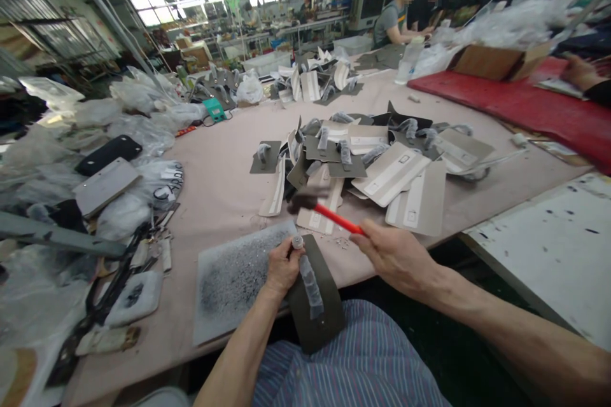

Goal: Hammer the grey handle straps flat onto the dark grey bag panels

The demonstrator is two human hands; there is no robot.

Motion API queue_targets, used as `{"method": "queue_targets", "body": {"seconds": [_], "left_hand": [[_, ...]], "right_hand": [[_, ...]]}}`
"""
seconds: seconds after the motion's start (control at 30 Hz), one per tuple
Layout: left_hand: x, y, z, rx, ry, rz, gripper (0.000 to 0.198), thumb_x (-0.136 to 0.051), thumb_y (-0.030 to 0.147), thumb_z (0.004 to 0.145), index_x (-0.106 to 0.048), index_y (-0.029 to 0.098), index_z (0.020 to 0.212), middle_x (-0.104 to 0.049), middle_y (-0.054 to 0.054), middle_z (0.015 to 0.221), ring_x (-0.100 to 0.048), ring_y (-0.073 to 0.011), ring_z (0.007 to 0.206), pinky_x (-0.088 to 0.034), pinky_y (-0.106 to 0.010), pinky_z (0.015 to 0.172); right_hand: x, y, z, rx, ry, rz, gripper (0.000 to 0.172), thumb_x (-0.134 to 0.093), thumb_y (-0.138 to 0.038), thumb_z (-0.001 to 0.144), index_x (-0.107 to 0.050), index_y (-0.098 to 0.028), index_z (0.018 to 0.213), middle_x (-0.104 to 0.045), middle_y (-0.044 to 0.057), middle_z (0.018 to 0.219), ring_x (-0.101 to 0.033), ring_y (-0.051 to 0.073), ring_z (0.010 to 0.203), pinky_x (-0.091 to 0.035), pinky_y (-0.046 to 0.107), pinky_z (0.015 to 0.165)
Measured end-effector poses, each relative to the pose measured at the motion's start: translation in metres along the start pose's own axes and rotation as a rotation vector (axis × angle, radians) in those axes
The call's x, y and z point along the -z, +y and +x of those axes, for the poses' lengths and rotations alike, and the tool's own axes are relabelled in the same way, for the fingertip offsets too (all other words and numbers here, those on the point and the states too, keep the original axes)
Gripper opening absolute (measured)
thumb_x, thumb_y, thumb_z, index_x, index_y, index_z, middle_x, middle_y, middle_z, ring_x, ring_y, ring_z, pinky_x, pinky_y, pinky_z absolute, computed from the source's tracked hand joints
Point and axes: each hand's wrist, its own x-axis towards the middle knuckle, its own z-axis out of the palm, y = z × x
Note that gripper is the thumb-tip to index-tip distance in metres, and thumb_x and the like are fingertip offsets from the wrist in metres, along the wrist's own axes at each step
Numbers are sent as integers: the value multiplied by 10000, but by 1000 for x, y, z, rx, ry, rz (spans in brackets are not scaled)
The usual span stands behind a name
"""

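Observation:
My right hand [398,259] grips the red handle of a hammer [340,219], its dark head blurred and raised over the table. In my left hand [283,267], the fingers close round a short metal punch [297,242] with a round top, held upright. Under it lies a dark olive panel [305,324] with a plastic-wrapped strap handle [312,289] along it; the punch's lower end is hidden by my fingers. The panel's top rests at the edge of a worn, speckled pounding board [238,280], and its lower part overhangs toward my lap.
A heap of similar panels [391,172] lies ahead, with another pile [310,84] farther back. Plastic bags [143,127] crowd the left side. Tiny metal bits [342,243] lie near the hammer. A red sheet [501,102] holds an open carton [491,62]. Other people sit at the back right.

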Motion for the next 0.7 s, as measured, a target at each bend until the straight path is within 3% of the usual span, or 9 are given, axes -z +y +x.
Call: {"method": "queue_targets", "body": {"seconds": [0.1, 0.13, 0.17, 0.2, 0.27, 0.33, 0.47, 0.6, 0.7], "left_hand": [[0, -1, 0, -4, 1, -16, 148, -621, 233, 842, -718, 223, 954, -752, -16, 863, -684, -187, 795, -509, -278, 757], [0, -2, 0, -4, 3, -18, 151, -622, 234, 841, -719, 222, 957, -753, -17, 868, -683, -186, 794, -510, -279, 759], [0, -2, 0, -2, -1, -17, 153, -624, 232, 837, -719, 220, 956, -752, -18, 866, -682, -186, 787, -510, -280, 754], [0, -3, 0, 0, -7, -13, 149, -622, 226, 833, -720, 217, 945, -750, -17, 852, -678, -184, 771, -509, -280, 741], [0, -4, 0, 1, -18, -1, 147, -610, 214, 832, -721, 211, 929, -739, -14, 818, -667, -179, 741, -504, -277, 713], [0, -4, 0, 2, -17, -6, 152, -609, 216, 832, -723, 210, 933, -732, -10, 797, -662, -177, 732, -503, -272, 702], [0, -4, 1, 14, 7, -46, 160, -630, 228, 822, -722, 215, 952, -746, -9, 843, -678, -182, 785, -517, -278, 756], [1, -3, 2, 37, 22, -66, 148, -668, 238, 796, -718, 204, 931, -747, -14, 853, -683, -183, 794, -522, -286, 771], [1, -4, 3, 60, 39, -102, 151, -698, 258, 772, -718, 197, 909, -747, -16, 842, -686, -187, 793, -531, -293, 776]], "right_hand": [[7, -10, 4, -45, 402, 246, 317, -290, -478, 1029, -441, -251, 868, -480, -22, 609, -436, 134, 495, -316, 271, 503], [3, -10, 2, -47, 453, 264, 333, -268, -489, 1029, -436, -250, 868, -478, -17, 612, -442, 140, 501, -325, 278, 509], [-4, -8, 0, -44, 423, 233, 349, -264, -496, 1023, -433, -248, 847, -472, -14, 600, -437, 143, 494, -317, 284, 508], [-11, -5, -3, -37, 310, 162, 357, -279, -497, 1014, -434, -244, 816, -464, -13, 577, -424, 143, 479, -295, 289, 502], [-26, 6, -9, -28, -26, -25, 340, -350, -474, 992, -460, -233, 780, -480, -7, 552, -419, 141, 463, -250, 295, 502], [-35, 19, -13, -69, -233, -154, 295, -388, -433, 991, -515, -218, 833, -541, 7, 590, -463, 149, 491, -230, 297, 521], [-44, 41, -12, -182, -296, -131, 311, -359, -423, 1020, -553, -207, 908, -590, 21, 651, -533, 165, 577, -245, 289, 556], [-72, 64, -11, -276, -385, -59, 326, -341, -378, 1032, -581, -193, 913, -601, 22, 675, -570, 169, 633, -318, 275, 601], [-94, 69, -9, -229, -304, -191, 256, -412, -342, 1006, -602, -170, 1001, -634, 76, 847, -610, 202, 760, -391, 297, 684]]}}
